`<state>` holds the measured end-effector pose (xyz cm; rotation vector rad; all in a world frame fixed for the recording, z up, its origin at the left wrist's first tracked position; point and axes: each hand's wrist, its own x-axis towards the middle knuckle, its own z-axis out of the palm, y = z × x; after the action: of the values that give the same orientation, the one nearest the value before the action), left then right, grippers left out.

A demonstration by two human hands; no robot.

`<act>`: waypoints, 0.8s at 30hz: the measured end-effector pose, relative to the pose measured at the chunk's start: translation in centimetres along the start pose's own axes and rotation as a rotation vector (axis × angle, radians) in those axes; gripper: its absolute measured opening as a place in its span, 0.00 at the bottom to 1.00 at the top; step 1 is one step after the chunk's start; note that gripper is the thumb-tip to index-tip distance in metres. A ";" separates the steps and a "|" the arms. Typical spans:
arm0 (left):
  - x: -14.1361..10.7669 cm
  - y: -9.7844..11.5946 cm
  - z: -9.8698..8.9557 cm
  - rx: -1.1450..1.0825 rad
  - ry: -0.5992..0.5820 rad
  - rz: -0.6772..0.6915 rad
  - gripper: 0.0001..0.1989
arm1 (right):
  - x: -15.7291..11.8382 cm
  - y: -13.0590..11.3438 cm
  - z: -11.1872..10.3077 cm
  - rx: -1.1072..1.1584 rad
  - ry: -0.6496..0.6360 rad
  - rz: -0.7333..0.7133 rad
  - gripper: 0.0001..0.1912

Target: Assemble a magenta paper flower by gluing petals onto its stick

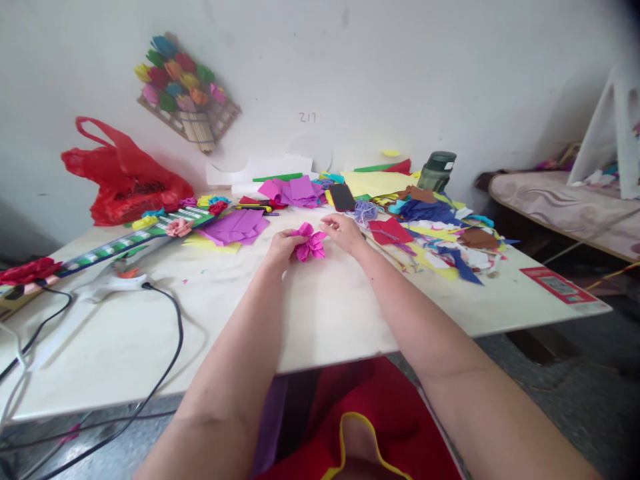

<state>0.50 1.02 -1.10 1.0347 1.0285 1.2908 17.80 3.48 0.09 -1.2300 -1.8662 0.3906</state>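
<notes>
A bright magenta paper flower with pointed petals is held above the white table. My left hand grips it from the left, with thumb and fingers closed on its side. On the other side, my right hand pinches at the tip of an upper right petal. Beyond my hands lie stacks of purple paper and a dark phone. A ball of lilac yarn and a red paper piece sit close to my right hand.
Coloured paper scraps cover the table's right side, with a dark green bottle behind. At left are a red plastic bag, a flower-decorated strip and a white device with a black cable.
</notes>
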 end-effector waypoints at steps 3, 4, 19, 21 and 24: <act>-0.2 0.3 0.2 -0.031 0.024 0.019 0.14 | 0.0 0.0 0.0 0.105 -0.019 0.120 0.15; -0.2 0.4 0.3 -0.040 0.029 0.026 0.15 | -0.1 -0.2 -0.1 0.141 -0.039 0.151 0.16; 0.1 0.6 1.0 -0.111 0.040 -0.111 0.04 | -0.1 -0.8 -0.1 -0.152 0.013 0.163 0.07; 0.0 0.9 1.1 -0.131 0.059 -0.146 0.03 | -0.1 -0.9 -0.2 -0.162 0.017 0.148 0.07; -0.1 1.3 1.2 -0.141 0.047 -0.165 0.03 | -0.1 -0.7 -0.2 -0.149 0.008 0.136 0.07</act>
<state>1.35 0.89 0.43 0.7993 1.0213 1.2387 17.50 3.05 0.62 -1.4615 -1.8376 0.3236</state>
